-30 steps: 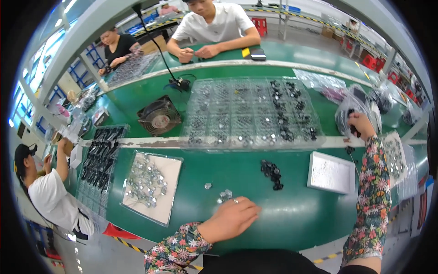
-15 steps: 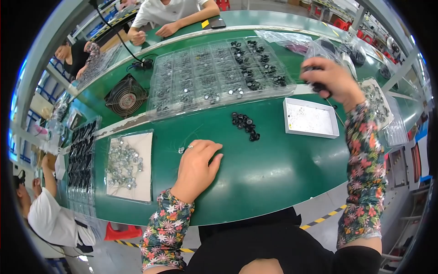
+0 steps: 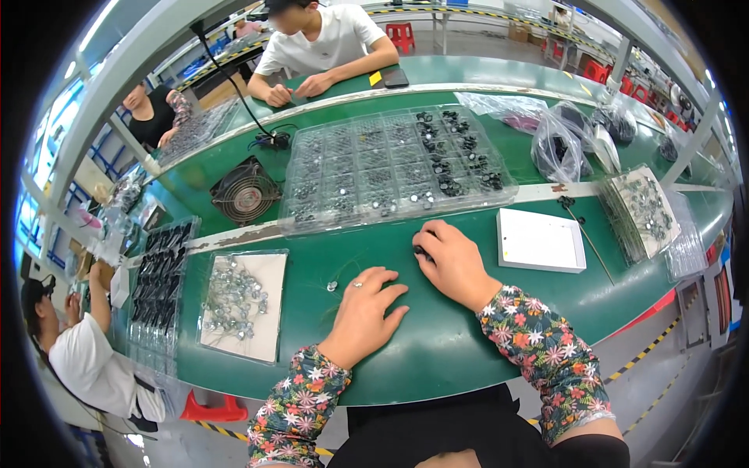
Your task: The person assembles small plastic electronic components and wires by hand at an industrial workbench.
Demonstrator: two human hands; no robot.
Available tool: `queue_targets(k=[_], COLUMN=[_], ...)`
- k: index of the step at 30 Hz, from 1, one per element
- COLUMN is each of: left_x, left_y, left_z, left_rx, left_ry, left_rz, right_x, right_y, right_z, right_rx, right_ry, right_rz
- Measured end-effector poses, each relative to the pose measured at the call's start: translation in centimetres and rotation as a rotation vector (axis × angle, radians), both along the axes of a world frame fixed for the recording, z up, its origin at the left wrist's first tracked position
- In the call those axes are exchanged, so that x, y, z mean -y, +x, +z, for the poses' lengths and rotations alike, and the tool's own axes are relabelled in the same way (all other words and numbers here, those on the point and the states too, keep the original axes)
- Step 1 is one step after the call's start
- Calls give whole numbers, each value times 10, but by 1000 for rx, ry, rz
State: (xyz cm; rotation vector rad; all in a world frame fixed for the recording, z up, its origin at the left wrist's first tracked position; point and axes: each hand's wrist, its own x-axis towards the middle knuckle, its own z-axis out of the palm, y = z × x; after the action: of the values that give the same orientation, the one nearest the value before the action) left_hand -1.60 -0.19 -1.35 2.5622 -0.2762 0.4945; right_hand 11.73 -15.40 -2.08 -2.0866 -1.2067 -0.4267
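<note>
My right hand (image 3: pixel 456 269) is curled over small black round parts (image 3: pixel 421 253) on the green table. Most of these parts are hidden under its palm and fingers. My left hand (image 3: pixel 363 316) lies on the tabletop with its fingers apart, holding nothing. Just beyond its fingers is a small silvery round component (image 3: pixel 332 286) with thin wires. More silvery wired components (image 3: pixel 238 300) are heaped on a pale board (image 3: pixel 269 312) to the left. A clear compartment tray (image 3: pixel 374 222) stands behind both hands, with black parts in its right-hand columns.
A shallow white box (image 3: pixel 581 253) and a thin stick (image 3: pixel 597 249) lie to the right. Plastic bags (image 3: pixel 550 148) of black parts sit at the far right. A black fan (image 3: pixel 246 191) stands behind left. Opposite, a person in a white shirt (image 3: pixel 328 47) sits with forearms on the table.
My right hand has come from the bags at the far right, bringing black parts down to the pile in the middle. My left hand stays on the table. The view has tilted upward.
</note>
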Motion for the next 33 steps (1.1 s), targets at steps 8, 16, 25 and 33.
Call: queue_targets(k=[8, 16, 25, 33], left_x=[5, 6, -11, -6], left_y=[3, 28, 51, 66], left_z=[-3, 7, -8, -11], left_rx=[-28, 69, 52, -2], left_ry=[5, 186, 165, 127], left_rz=[-20, -84, 153, 68], right_x=[0, -4, 1, -1], right_y=[1, 11, 3, 2], right_z=[-5, -2, -11, -4], right_rx=[46, -149, -76, -96], right_ry=[9, 226, 252, 253], right_rz=[43, 84, 183, 198])
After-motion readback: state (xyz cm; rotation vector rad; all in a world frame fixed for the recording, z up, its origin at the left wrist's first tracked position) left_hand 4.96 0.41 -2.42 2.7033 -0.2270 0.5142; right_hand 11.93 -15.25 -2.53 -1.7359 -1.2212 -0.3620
